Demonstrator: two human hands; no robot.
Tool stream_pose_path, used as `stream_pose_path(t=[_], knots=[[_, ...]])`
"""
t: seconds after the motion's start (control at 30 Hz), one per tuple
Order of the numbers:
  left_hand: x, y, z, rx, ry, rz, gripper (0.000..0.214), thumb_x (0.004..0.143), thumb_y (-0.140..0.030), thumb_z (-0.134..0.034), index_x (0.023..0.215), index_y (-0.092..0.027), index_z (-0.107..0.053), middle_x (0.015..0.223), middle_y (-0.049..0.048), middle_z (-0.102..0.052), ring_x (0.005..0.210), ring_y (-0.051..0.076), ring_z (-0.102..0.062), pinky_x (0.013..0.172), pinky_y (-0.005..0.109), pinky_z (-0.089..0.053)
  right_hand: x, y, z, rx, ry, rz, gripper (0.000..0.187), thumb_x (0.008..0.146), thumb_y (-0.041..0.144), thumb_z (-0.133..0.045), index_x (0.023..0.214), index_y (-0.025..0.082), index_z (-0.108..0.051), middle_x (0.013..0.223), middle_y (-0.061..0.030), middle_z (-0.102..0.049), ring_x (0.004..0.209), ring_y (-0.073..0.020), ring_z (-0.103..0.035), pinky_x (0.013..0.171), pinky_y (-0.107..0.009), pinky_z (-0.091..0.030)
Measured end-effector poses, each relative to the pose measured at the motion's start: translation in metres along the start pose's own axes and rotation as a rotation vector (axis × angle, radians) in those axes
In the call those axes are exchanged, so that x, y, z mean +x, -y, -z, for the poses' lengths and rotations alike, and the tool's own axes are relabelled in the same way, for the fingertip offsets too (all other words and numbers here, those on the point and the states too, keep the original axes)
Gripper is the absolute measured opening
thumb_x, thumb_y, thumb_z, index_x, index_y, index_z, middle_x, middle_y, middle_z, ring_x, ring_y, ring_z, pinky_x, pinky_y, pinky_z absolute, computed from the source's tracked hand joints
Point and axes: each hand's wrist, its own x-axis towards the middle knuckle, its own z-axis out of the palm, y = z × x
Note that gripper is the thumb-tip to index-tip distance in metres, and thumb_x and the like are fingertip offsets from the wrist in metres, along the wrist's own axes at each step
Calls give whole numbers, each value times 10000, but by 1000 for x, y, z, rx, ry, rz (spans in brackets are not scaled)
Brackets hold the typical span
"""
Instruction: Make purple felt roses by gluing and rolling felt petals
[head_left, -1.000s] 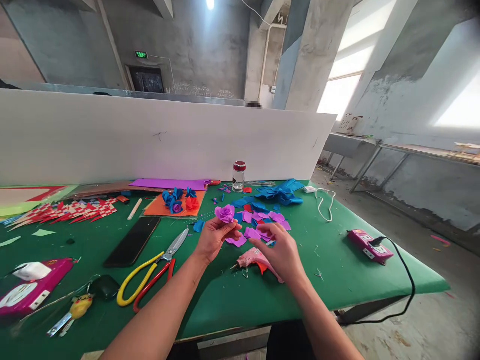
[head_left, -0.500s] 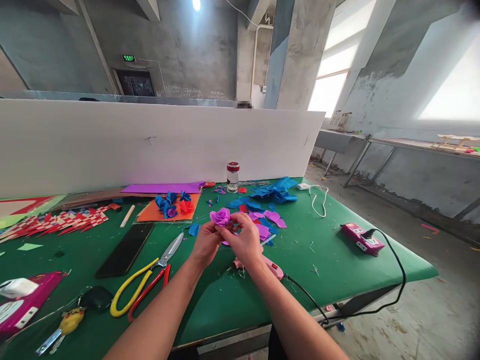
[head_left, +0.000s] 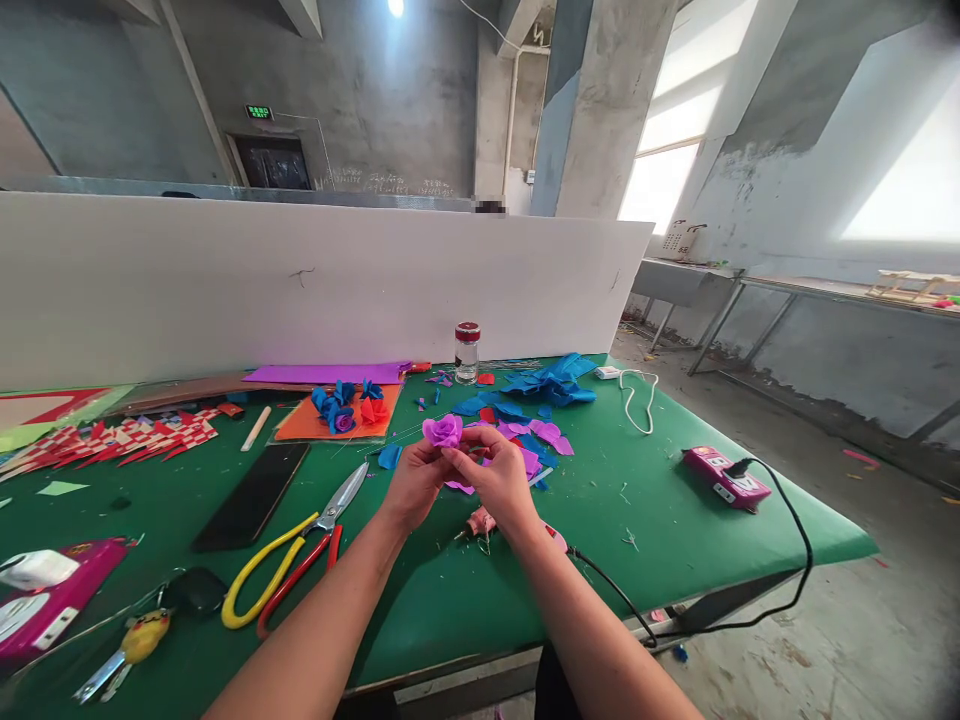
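right hand [head_left: 501, 478] moved up to purple flower [head_left: 443, 430] — both grips pinch it, left hand [head_left: 415, 482] beneath | green table [head_left: 675, 525] | concrete walls [head_left: 420, 100]

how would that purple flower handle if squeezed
Likely very light: the flower is held by just the fingertips of the left hand and right hand. Probably soft and crushable, being rolled from thin sheet. Its lumpy shape would hardly roll.

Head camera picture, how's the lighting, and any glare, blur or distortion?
Head view: daylight lights the green-covered table evenly; the tall window and the ceiling lamp are blown out white. Head view: the purple paper flower, the left hand and the right hand are sharp. Head view: the wide lens bows the white partition board and darkens the right corners.
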Motion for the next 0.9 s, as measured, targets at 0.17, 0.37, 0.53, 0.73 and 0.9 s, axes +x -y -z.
stream_pose_path(t=[0.17,0.37,0.53,0.73,0.9], knots=[[0,1,1,3,18,14,282,710,-360,-792,881,-139,-750,837,102,-760,634,169,-671,589,273,-517,1,0,2,179,64,-131,342,670,444,-741,885,182,-688,782,-26,-661,630,-141,-553,488,-229,-457],[0,2,1,7,27,26,292,715,-368,-786,871,-124,-746,837,105,-756,614,164,-659,593,280,-509,1,3,1,306,94,-196,345,644,442,-747,849,176,-669,722,-1,-626,568,-113,-517,460,-213,-439],[-1,-1,0,21,7,44,255,712,-338,-790,838,-124,-736,722,66,-736,564,150,-641,574,274,-505,-1,11,4,307,90,-205,272,677,367,-704,869,176,-672,734,3,-631,576,-113,-520,499,-223,-444],[-3,-6,0,-5,-26,68,245,676,-316,-814,791,-125,-712,759,71,-744,539,162,-660,518,273,-514,2,4,21,348,-107,-150,266,768,416,-618,891,190,-685,881,-33,-676,841,-172,-605,760,-284,-473],[-3,-12,4,-24,-53,41,246,689,-317,-805,793,-116,-709,757,76,-739,536,159,-662,493,260,-510,25,-10,8,417,-306,-86,294,729,462,-691,712,180,-611,649,33,-564,618,-110,-497,634,-242,-406]])
